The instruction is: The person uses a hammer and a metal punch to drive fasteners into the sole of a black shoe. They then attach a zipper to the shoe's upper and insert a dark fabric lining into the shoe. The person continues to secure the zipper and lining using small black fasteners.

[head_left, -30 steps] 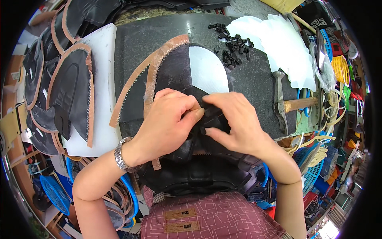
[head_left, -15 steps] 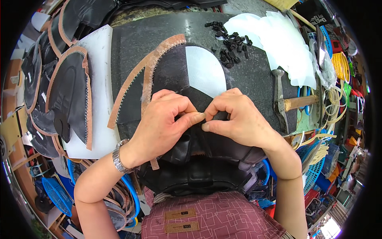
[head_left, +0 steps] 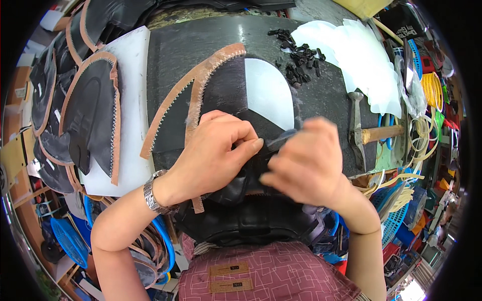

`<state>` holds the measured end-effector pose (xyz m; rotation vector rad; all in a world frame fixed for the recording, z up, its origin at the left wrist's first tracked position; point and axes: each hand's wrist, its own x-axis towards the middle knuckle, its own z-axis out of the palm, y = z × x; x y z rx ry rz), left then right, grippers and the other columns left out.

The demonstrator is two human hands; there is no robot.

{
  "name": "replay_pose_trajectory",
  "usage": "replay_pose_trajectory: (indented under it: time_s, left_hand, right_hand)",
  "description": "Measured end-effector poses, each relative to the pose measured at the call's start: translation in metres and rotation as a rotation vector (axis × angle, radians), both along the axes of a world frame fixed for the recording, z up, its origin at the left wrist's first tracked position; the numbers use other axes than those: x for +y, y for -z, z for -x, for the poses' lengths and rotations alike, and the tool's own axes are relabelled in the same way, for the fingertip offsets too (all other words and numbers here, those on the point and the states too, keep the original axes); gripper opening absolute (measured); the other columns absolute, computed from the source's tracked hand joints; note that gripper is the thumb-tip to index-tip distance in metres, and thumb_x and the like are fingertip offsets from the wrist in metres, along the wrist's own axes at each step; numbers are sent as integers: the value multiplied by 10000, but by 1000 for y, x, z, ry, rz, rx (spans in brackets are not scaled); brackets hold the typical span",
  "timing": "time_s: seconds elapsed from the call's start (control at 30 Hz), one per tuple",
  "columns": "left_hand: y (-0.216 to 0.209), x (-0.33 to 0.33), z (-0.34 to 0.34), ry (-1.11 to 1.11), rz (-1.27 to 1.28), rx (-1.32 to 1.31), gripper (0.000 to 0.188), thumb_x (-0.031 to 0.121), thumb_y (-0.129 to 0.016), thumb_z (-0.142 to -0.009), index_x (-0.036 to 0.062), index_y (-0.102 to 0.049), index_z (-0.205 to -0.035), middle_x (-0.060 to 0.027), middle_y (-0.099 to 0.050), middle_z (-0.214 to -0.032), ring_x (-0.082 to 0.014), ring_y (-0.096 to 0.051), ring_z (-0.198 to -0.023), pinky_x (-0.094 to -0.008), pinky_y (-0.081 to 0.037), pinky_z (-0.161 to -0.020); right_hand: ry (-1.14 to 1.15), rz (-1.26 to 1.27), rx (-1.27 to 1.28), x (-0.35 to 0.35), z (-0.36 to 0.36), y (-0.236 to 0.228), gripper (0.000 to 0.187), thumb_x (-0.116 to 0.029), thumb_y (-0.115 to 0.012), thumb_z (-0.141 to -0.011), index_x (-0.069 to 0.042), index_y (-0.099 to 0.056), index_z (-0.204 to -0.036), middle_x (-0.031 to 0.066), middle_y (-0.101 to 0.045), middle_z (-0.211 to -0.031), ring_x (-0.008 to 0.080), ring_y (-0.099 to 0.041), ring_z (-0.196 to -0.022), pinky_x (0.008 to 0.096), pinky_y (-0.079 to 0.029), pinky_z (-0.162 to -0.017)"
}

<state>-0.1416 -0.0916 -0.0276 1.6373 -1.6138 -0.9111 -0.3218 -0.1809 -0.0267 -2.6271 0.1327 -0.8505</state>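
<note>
On the dark slab (head_left: pixel 326 113) in front of me lies a black leather piece (head_left: pixel 218 83). It carries a white half-round patch (head_left: pixel 271 93), and its left edge has a tan, zigzag-stitched border (head_left: pixel 170 110). My left hand (head_left: pixel 216 145) is closed, thumb and forefinger pinching the leather's near part. My right hand (head_left: pixel 311 165) is lifted just to the right, smeared by motion. A dark, blurred scrap shows beside its fingers; whether they grip it is unclear. More black leather (head_left: pixel 251 218) hangs over the near edge against my apron (head_left: pixel 271 268).
Small black pieces (head_left: pixel 301 60) are scattered beyond the patch. White sheets (head_left: pixel 366 65) are heaped at the far right, with a hammer (head_left: pixel 357 128) nearer. At left, a white board (head_left: pixel 133 70) bears stitched black leather pieces (head_left: pixel 88 108). Blue baskets (head_left: pixel 70 241) stand below.
My right hand has parted from the left and moved to the right. My left hand keeps its pinch. The whole scene has shifted slightly to the right.
</note>
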Motion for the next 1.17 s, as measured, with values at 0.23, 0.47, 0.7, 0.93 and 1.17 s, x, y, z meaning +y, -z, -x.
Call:
replay_pose_trajectory:
  time_s: [0.23, 0.47, 0.7, 0.93, 1.17]
  left_hand:
    - [2, 0, 3, -47, 1, 29, 165, 146, -609, -817, 42, -571, -694, -41, -559, -650, -203, -519, -692, -321, -375, -815]
    - [1, 1, -2, -11, -23, 40, 175, 155, -610, -823, 39, -572, -698, -37, -565, -662, -202, -516, -707, -325, -375, -816]
    - [-1, 0, -2, 11, 3, 12, 142, 135, -639, -790, 42, -578, -702, -36, -554, -658, -203, -515, -702, -327, -375, -806]
    - [12, 5, 15, -91, 208, -109, 115, 107, -694, -722, 53, -592, -728, -46, -552, -671, -216, -536, -721, -334, -363, -805]
    - [5, -3, 9, -78, 82, -218, 92, 135, -659, -764, 64, -602, -752, -43, -565, -702, -217, -539, -754, -334, -341, -823]
  right_hand:
    - [-70, 405, -67, 19, 2, 20, 240, -115, -623, -660, 17, -617, -860, 76, -568, -770, 175, -557, -681, 266, -488, -604]
    - [-69, 405, -105, 20, 1, 24, 200, -107, -620, -664, 12, -617, -825, 68, -559, -741, 169, -552, -654, 264, -484, -578]
    - [0, 466, -119, 18, 1, 25, 202, -131, -599, -664, 0, -613, -818, 66, -552, -731, 165, -546, -647, 275, -472, -560]
    - [-246, 367, 77, 57, 25, 14, 124, -115, -676, -703, -23, -617, -760, 16, -509, -667, 144, -457, -551, 260, -374, -483]
    - [-134, 50, -57, 50, 29, 21, 235, -90, -652, -625, -4, -628, -842, 29, -516, -710, 140, -517, -628, 276, -401, -523]
